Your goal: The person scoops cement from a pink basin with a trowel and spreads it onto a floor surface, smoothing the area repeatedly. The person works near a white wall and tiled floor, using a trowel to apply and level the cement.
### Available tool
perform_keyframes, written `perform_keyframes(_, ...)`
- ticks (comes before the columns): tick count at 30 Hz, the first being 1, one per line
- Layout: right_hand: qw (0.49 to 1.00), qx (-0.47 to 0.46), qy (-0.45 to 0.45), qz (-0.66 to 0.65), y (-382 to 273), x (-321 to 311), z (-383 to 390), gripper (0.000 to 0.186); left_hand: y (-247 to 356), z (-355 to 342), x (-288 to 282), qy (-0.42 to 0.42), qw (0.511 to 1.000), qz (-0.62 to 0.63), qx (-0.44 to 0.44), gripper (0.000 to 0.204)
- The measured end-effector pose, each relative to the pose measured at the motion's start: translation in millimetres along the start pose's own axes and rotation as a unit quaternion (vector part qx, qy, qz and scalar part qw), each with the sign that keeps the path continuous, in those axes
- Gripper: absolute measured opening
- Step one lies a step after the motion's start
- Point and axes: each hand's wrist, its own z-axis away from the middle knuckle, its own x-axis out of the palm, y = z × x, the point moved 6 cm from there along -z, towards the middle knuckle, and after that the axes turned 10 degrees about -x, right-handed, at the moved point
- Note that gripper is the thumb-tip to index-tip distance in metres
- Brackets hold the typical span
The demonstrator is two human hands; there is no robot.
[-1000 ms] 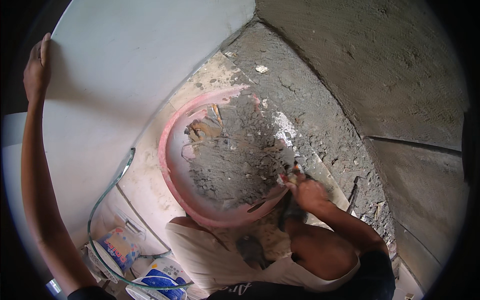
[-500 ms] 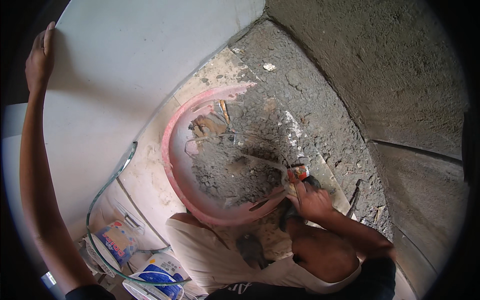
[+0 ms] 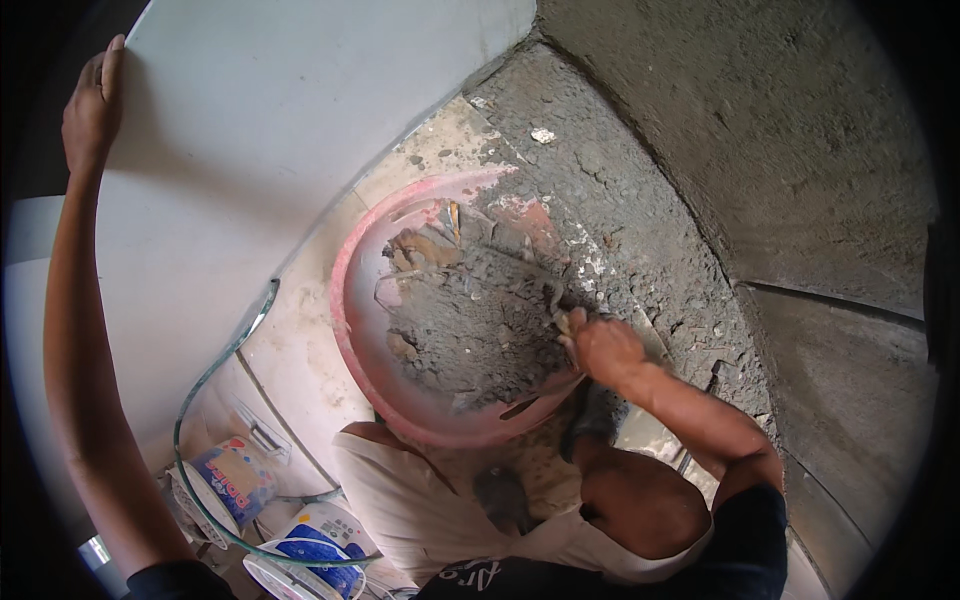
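Observation:
My right hand (image 3: 603, 345) is closed around the handle of a trowel (image 3: 556, 296), over the right side of a round pink tub (image 3: 345, 300). The trowel's blade is hard to make out against the grey mortar (image 3: 470, 330) that partly fills the tub. A torn brown scrap (image 3: 425, 250) lies at the mortar's far left side. Raised at the upper left, my left hand (image 3: 92, 112) has its fingers round the edge of a tall white panel (image 3: 300, 90).
Loose mortar (image 3: 640, 220) covers the floor along a rough grey wall (image 3: 800, 130). A green hose (image 3: 180, 420) loops at the left. Two white-and-blue buckets (image 3: 235, 480) (image 3: 320, 540) stand at lower left. My bent knee (image 3: 645, 505) is close to the tub.
My right hand has moved up and left, carrying the trowel into the mortar at the tub's right side. More bare pink shows at the tub's far right. My left hand stays on the panel.

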Motion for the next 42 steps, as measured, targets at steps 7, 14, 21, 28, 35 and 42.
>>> perform_keyframes(7, 0.983, -0.106, 0.147, 0.04, -31.2, -35.4, 22.0, 0.033, -12.6, -5.8, 3.6, 0.014, 1.0, -0.013, 0.009, 0.076)
perform_keyframes(14, 0.98, 0.064, 0.187, 0.036, 76.8, -78.9, -69.7, 0.038, -4.9, -0.1, -0.2, -0.008, 1.0, -0.001, -0.015, 0.076)
perform_keyframes(21, 0.988, -0.012, 0.142, 0.065, 87.7, -139.2, -134.8, 0.042, 4.9, 6.0, -2.3, -0.018, 1.0, 0.007, -0.011, 0.076)
perform_keyframes(28, 0.996, -0.002, 0.063, 0.07, 44.0, -127.8, -185.3, 0.045, -2.1, 3.8, -5.1, -0.001, 1.0, -0.001, -0.003, 0.076)
perform_keyframes(35, 0.968, 0.154, 0.176, -0.095, 102.4, -111.9, -128.3, 0.048, -3.1, 3.0, -5.4, 0.023, 1.0, -0.014, -0.004, 0.076)
perform_keyframes(42, 0.946, 0.227, 0.209, -0.105, 136.3, -84.4, -55.6, 0.048, -12.0, -3.2, 11.8, 0.019, 0.999, -0.025, -0.017, 0.077)
